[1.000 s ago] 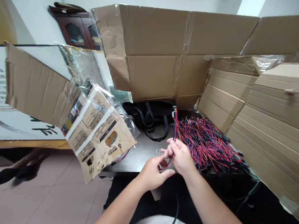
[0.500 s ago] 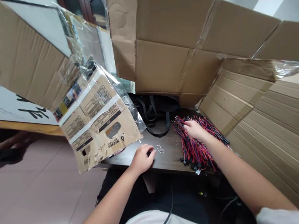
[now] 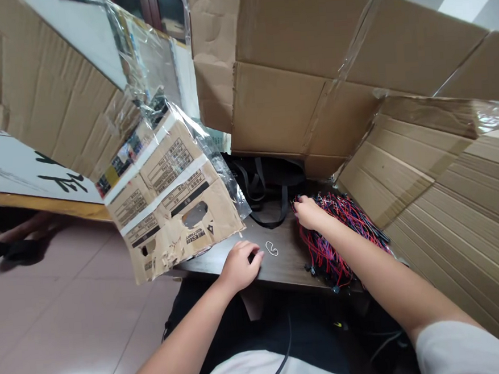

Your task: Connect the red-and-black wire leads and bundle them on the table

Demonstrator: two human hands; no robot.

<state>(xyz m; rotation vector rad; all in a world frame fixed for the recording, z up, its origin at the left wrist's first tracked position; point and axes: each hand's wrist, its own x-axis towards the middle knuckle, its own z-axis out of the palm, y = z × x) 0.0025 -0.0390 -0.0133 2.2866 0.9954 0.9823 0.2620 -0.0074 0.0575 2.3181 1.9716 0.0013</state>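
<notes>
A large bundle of red, blue and black wires (image 3: 341, 220) with small connectors lies on the right part of the dark table (image 3: 281, 270). My right hand (image 3: 309, 212) is over the bundle's upper left edge, its fingers closed on some wires there. The fingertips are partly hidden. Near the table's front edge rests my left hand (image 3: 242, 264), its fingers curled and thumb close to them; whether anything is inside cannot be made out. Just right of it lies a thin white loop (image 3: 271, 248), untouched.
A black bag (image 3: 274, 174) with straps lies behind the wires. Cardboard walls (image 3: 286, 104) stand at the back and right. A torn, printed cardboard piece (image 3: 174, 203) with clear plastic leans at the left. A person's feet (image 3: 12, 249) show at the far left.
My right hand has shifted slightly left relative to the wire bundle, to its upper left edge. The view has turned slightly; my left hand has hardly moved.
</notes>
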